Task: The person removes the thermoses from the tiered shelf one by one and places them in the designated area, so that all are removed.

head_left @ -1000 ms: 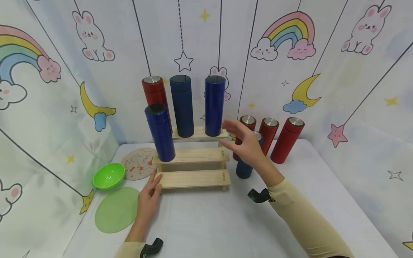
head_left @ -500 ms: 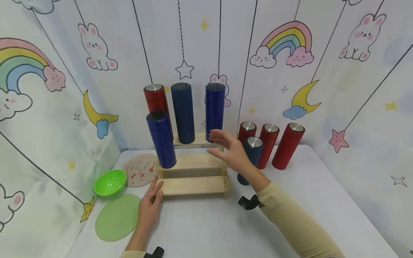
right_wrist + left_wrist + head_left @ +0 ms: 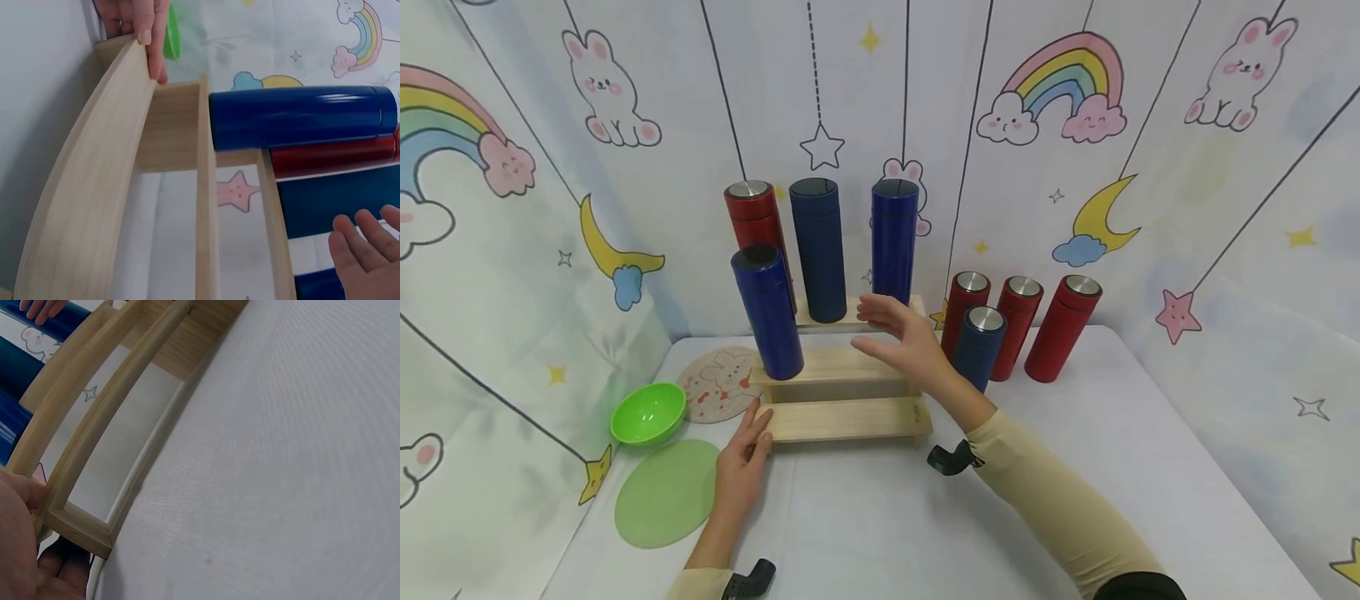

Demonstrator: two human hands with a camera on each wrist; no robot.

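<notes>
My left hand (image 3: 741,471) grips the left end of the lowest step of a three-step wooden rack (image 3: 850,419). In the left wrist view its fingers (image 3: 65,575) wrap the rack's end. My right hand (image 3: 910,346) hovers over the rack's right part, fingers spread and holding nothing. Behind it stands a glossy blue flask (image 3: 893,237) on the top step, its lower part hidden. A dark blue flask (image 3: 818,250) and a red flask (image 3: 752,208) share that step. Another glossy blue flask (image 3: 769,317) stands on the middle step's left end.
Right of the rack stand red flasks (image 3: 1063,329) and a dark blue flask (image 3: 979,346) with silver lids. At left lie a green bowl (image 3: 649,414), a round green mat (image 3: 666,496) and a rabbit-print mat (image 3: 718,385). A printed cloth (image 3: 1022,50) hangs behind the white table.
My right hand has moved left, away from the flasks on the right and across the rack's right side. The left hand stays at the rack's end. The head view has shifted slightly.
</notes>
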